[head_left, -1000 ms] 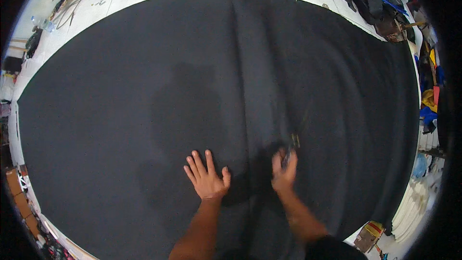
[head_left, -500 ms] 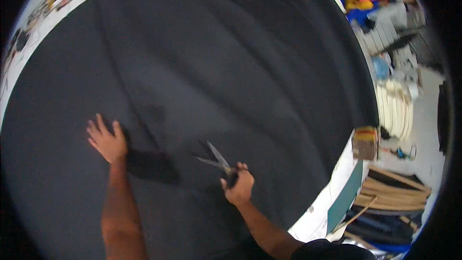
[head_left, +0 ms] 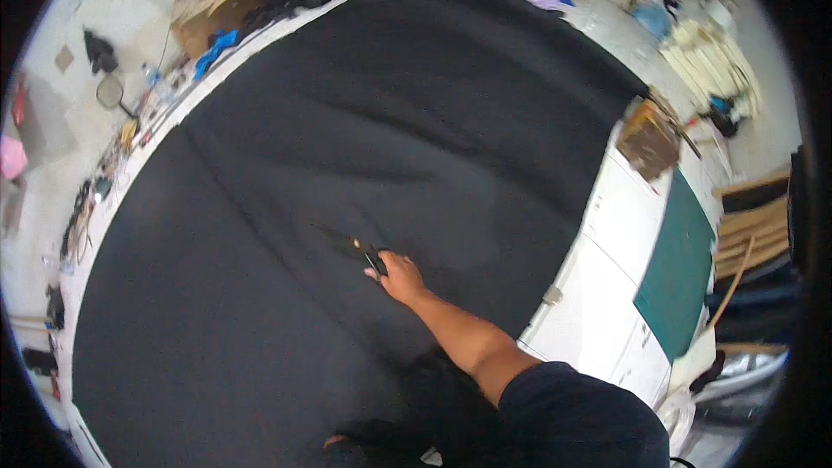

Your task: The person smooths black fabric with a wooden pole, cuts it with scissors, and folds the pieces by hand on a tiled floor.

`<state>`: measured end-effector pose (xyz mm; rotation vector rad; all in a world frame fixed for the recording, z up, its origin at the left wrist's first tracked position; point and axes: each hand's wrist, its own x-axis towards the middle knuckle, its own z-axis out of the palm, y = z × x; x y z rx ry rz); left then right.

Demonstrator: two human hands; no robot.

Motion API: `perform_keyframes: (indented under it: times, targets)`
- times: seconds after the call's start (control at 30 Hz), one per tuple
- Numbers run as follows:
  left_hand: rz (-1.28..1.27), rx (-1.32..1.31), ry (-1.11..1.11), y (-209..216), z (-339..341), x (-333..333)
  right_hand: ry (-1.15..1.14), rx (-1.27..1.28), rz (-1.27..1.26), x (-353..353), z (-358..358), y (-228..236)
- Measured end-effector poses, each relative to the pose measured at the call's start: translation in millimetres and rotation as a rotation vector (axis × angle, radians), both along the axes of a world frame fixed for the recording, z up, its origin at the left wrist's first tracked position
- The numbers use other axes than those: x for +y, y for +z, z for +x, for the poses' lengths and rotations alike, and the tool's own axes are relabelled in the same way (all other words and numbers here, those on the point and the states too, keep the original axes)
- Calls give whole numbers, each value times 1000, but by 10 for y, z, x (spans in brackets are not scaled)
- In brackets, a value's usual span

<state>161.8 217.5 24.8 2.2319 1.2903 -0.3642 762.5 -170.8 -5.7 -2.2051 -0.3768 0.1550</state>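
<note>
One pair of scissors [head_left: 357,245]: over the black cloth [head_left: 217,312], pointing up and left in my view.
Right hand [head_left: 401,278]: I see it curled closed round the scissors.
Left hand: out of my sight, so I cannot tell its grip.

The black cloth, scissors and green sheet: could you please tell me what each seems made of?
Black cloth: matte fabric, by its soft folds.
Scissors: probably metal, judging by a yellowish glint; finish too blurred to tell.
Green sheet: flat, matte, perhaps plastic or rubber.
</note>
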Motion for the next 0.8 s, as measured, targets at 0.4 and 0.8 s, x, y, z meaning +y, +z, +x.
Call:
perform_keyframes:
  times: [0.4,0.8]
  targets:
    - [90,-468,565,543,-2135,-1803,-598,358,-452,-4683,-3576,-268]
    - [-48,-446,-313,1607,1425,-2739,-602,509,-757,-5792,-4032,-1105]
